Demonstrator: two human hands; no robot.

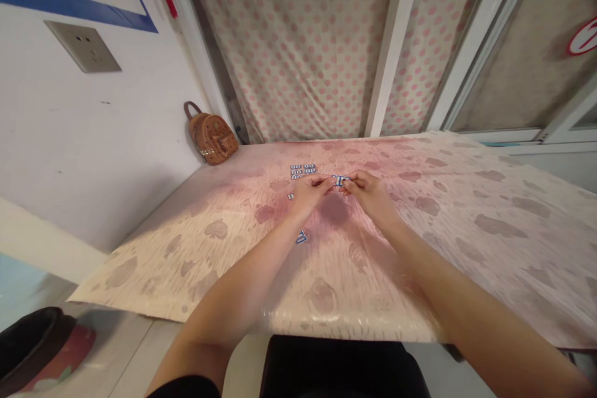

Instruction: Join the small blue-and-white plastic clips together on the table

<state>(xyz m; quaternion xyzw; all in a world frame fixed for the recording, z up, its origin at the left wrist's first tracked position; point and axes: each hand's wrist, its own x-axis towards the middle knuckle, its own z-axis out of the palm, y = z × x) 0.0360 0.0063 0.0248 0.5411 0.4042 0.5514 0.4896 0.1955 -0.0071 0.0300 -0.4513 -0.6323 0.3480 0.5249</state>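
Observation:
My left hand (311,190) and my right hand (368,191) meet above the middle of the table. Pinched between the fingers of both is a small blue-and-white rectangular piece (340,180), too small to tell its kind. Just beyond my left hand, similar blue-and-white pieces (303,170) lie in neat short rows, the nearest partly hidden by that hand. One small loose piece (291,196) rests left of my left wrist. Nearer to me, a few more pieces (301,237) lie at angles beside my left forearm.
A patterned tablecloth (321,298) covers the table. At its far left corner a small brown backpack (212,137) leans against the wall. A dotted curtain (308,43) hangs behind the far edge. A dark-rimmed bin (46,348) stands on the floor at lower left.

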